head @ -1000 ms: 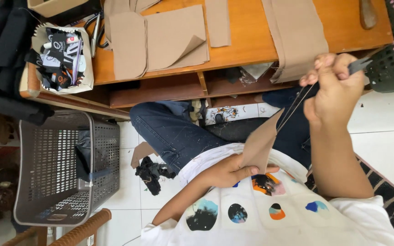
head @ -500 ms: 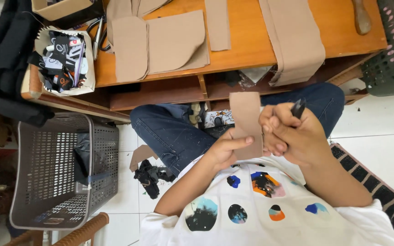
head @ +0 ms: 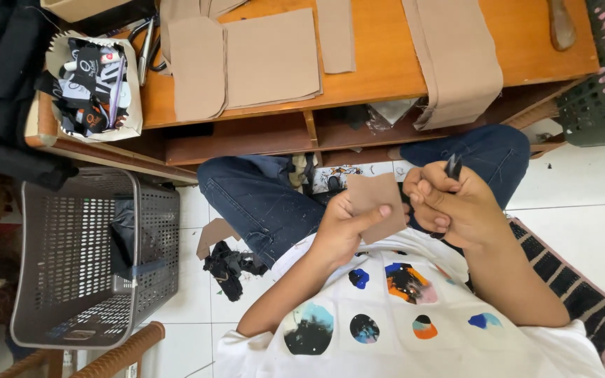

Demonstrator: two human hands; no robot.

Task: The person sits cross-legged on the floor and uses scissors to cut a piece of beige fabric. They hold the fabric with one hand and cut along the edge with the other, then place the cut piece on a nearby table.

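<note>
My left hand point(head: 344, 227) grips a small tan rectangular piece of material point(head: 378, 204) in front of my chest, thumb pressed across its face. My right hand point(head: 451, 206) is closed around a thin black tool point(head: 452, 166) whose tip pokes up above my knuckles, right beside the tan piece. Both hands hover over my lap, above my blue jeans and white shirt with coloured round patches. I sit on the floor at a low wooden table point(head: 386, 63).
On the table lie several tan cut sheets point(head: 246, 63) and a long tan strip point(head: 456, 56) hanging over its edge. A white box of black and white scraps point(head: 92, 87) sits at its left end. A grey plastic basket point(head: 85, 259) stands on the tiled floor, dark scraps point(head: 229, 266) beside it.
My right hand came down from up at the right, where it pulled something out taut, and now sits close against the tan piece held by my left hand.
</note>
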